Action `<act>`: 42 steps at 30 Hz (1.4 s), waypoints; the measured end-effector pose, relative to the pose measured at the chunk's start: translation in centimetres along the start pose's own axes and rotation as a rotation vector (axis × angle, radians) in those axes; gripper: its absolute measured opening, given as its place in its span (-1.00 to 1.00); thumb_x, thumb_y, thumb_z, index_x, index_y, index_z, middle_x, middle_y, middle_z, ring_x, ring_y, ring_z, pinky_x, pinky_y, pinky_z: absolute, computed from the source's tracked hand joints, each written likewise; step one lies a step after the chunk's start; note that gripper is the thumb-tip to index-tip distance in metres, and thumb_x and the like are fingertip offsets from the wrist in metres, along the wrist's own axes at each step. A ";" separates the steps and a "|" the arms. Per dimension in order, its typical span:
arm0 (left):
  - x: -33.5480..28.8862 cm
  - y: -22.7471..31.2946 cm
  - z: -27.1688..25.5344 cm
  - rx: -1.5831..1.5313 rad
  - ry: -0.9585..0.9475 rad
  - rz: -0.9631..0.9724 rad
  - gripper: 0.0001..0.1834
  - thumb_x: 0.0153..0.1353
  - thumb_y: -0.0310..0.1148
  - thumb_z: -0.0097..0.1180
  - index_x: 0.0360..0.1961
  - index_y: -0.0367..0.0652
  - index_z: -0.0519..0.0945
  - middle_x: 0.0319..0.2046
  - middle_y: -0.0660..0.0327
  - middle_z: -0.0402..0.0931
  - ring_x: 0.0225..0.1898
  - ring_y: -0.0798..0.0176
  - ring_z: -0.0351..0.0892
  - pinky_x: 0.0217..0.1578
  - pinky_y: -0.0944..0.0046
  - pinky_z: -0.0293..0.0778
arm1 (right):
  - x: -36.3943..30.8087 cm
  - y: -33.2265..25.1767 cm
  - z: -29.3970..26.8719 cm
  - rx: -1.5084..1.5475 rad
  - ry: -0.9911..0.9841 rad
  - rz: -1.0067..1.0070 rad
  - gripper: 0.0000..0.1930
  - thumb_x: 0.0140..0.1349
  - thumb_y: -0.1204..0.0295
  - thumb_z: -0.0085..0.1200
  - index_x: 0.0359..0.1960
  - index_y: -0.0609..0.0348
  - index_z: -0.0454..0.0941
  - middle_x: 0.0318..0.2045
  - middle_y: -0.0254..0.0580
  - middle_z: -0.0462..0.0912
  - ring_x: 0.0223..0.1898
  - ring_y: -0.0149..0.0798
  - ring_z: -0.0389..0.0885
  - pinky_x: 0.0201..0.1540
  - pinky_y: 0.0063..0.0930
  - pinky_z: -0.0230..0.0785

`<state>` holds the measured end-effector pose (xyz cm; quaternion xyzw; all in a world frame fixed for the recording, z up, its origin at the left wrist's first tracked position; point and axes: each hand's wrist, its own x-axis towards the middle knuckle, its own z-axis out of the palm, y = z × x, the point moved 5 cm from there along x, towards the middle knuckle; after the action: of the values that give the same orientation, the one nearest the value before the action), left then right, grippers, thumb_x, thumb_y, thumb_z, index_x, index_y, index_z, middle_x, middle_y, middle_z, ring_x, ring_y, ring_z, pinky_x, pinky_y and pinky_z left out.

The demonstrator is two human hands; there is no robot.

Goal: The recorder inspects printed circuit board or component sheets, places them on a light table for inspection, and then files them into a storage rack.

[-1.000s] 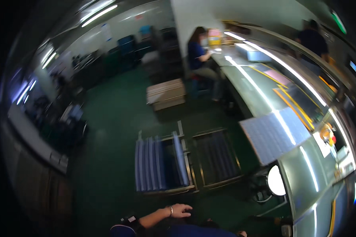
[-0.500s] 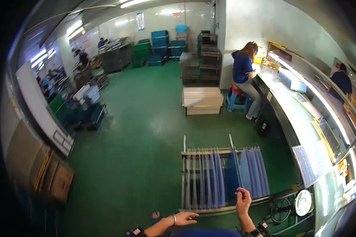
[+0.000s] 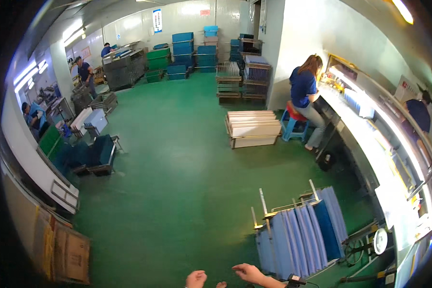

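At the lower edge my left hand (image 3: 196, 279) shows with its fingers loosely curled in and nothing visible in them. To its right my right hand (image 3: 248, 273) has its fingers stretched out toward the left, thumb apart, and it is empty. Both hands hang over the green floor, apart from each other. Nearest to my right hand, further right, stands a metal rack (image 3: 262, 207) with upright posts. It holds a row of light blue sheets (image 3: 295, 240) and one dark blue sheet (image 3: 325, 230). Neither hand touches the rack.
A long lit workbench (image 3: 357, 129) runs along the right, where a person (image 3: 303, 89) sits on a stool (image 3: 293, 126). A rack of pale boards (image 3: 253, 128) stands ahead. Cardboard boxes (image 3: 69, 252) lie at the lower left. Blue bins (image 3: 183, 48) are stacked far back.
My right hand has come away from the rack's sheets and moved left, its fingers opening out. My left hand has dropped lower and curled. The view has shifted, with the rack now further right.
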<state>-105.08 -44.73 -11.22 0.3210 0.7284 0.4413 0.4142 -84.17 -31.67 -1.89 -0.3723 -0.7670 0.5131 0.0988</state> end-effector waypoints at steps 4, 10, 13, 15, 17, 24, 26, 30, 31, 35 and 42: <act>1.4 7.6 -0.6 0.032 -0.439 -0.075 -0.62 0.03 -0.34 0.10 -0.11 -0.23 0.43 -0.29 0.17 0.50 -0.28 0.34 0.47 -0.25 0.35 0.41 | 6.8 -0.6 1.9 0.060 -0.039 0.016 -0.72 0.05 0.38 -0.05 -0.15 0.09 0.45 -0.29 -0.13 0.54 -0.26 -0.18 0.52 -0.20 -0.42 0.36; 10.2 11.4 -4.5 0.206 -0.402 -0.043 -0.58 0.03 -0.35 0.08 -0.06 -0.25 0.38 -0.21 0.05 0.47 -0.19 0.21 0.47 -0.15 0.30 0.39 | 16.5 -2.0 3.6 0.090 -0.192 -0.036 -0.67 0.07 0.30 -0.09 -0.10 0.04 0.42 -0.23 -0.13 0.53 -0.20 -0.15 0.50 -0.13 -0.39 0.33; 15.7 14.5 -5.6 0.221 -0.408 -0.006 -0.56 0.03 -0.31 0.08 -0.05 -0.25 0.37 -0.22 0.04 0.47 -0.21 0.20 0.47 -0.18 0.29 0.40 | 22.1 -3.2 1.0 0.124 -0.109 -0.085 -0.71 0.01 0.36 -0.01 -0.21 0.15 0.47 -0.34 -0.03 0.53 -0.27 -0.13 0.50 -0.19 -0.35 0.33; 20.5 16.1 -6.2 0.290 -0.447 0.015 -0.55 0.03 -0.29 0.08 -0.05 -0.24 0.36 -0.23 0.04 0.48 -0.22 0.20 0.48 -0.20 0.29 0.40 | 27.1 -3.4 -1.3 0.109 -0.083 -0.109 -0.70 0.00 0.33 -0.02 -0.22 0.15 0.48 -0.35 -0.03 0.54 -0.30 -0.12 0.51 -0.21 -0.35 0.35; 25.8 18.4 -7.3 0.366 -0.487 0.027 -0.54 0.03 -0.27 0.08 -0.04 -0.24 0.36 -0.24 0.04 0.48 -0.23 0.20 0.48 -0.22 0.28 0.41 | 33.7 -1.2 -2.0 -0.028 -0.263 0.035 -0.66 0.06 0.27 -0.09 -0.10 0.03 0.42 -0.23 -0.14 0.54 -0.19 -0.17 0.50 -0.12 -0.38 0.33; 44.4 27.1 -14.5 0.205 -0.309 0.009 -0.51 0.05 -0.31 0.08 0.02 -0.20 0.32 -0.34 0.15 0.50 -0.38 0.37 0.44 -0.37 0.36 0.40 | 57.4 -9.2 -14.6 -0.038 -0.032 -0.231 -0.68 0.03 0.32 -0.13 -0.15 0.10 0.44 -0.29 -0.03 0.53 -0.27 -0.03 0.50 -0.19 -0.28 0.35; 50.9 27.6 -17.2 0.187 -0.379 -0.024 -0.52 0.05 -0.32 0.08 0.02 -0.20 0.32 -0.37 0.17 0.51 -0.40 0.39 0.45 -0.38 0.37 0.41 | 64.5 -10.5 -18.6 -0.076 -0.027 -0.313 -0.68 0.02 0.33 -0.12 -0.16 0.13 0.44 -0.30 -0.02 0.53 -0.26 -0.02 0.49 -0.17 -0.26 0.34; 66.4 27.8 -24.2 0.320 -0.430 -0.022 -0.49 0.04 -0.25 0.08 0.02 -0.19 0.32 -0.34 0.10 0.51 -0.36 0.32 0.48 -0.34 0.34 0.42 | 77.2 -7.6 -26.2 -0.197 0.099 -0.144 -0.67 0.03 0.36 -0.07 -0.13 0.12 0.43 -0.21 -0.02 0.50 -0.22 -0.10 0.50 -0.14 -0.34 0.33; 71.3 30.2 -25.5 0.423 -0.403 -0.038 -0.47 0.03 -0.21 0.09 0.03 -0.19 0.31 -0.31 0.07 0.51 -0.33 0.29 0.49 -0.31 0.32 0.42 | 80.2 -6.9 -28.8 -0.262 0.162 -0.120 -0.68 0.04 0.36 -0.07 -0.13 0.12 0.43 -0.21 -0.03 0.51 -0.21 -0.12 0.50 -0.13 -0.35 0.33; 88.6 35.7 -26.8 0.546 -0.095 0.180 -0.48 0.01 -0.16 0.08 -0.04 -0.27 0.37 -0.17 0.04 0.46 -0.22 0.15 0.51 -0.16 0.23 0.40 | 87.2 -3.1 -34.2 -0.167 0.236 0.095 -0.66 0.01 0.31 -0.07 -0.15 0.11 0.44 -0.26 -0.07 0.54 -0.23 -0.11 0.51 -0.15 -0.34 0.34; 110.2 50.1 -15.6 0.401 -0.516 0.336 -0.47 0.01 -0.20 0.10 -0.02 -0.25 0.35 -0.12 0.00 0.42 -0.18 0.15 0.49 -0.14 0.25 0.38 | 96.3 2.7 -46.4 0.099 0.522 0.420 -0.69 -0.01 0.29 0.01 -0.20 0.06 0.50 -0.37 -0.17 0.59 -0.29 -0.25 0.54 -0.19 -0.44 0.35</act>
<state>-163.43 61.49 3.22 0.6118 0.6090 0.2563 0.4348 -125.85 66.75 -5.33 -0.6359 -0.5963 0.4463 0.2020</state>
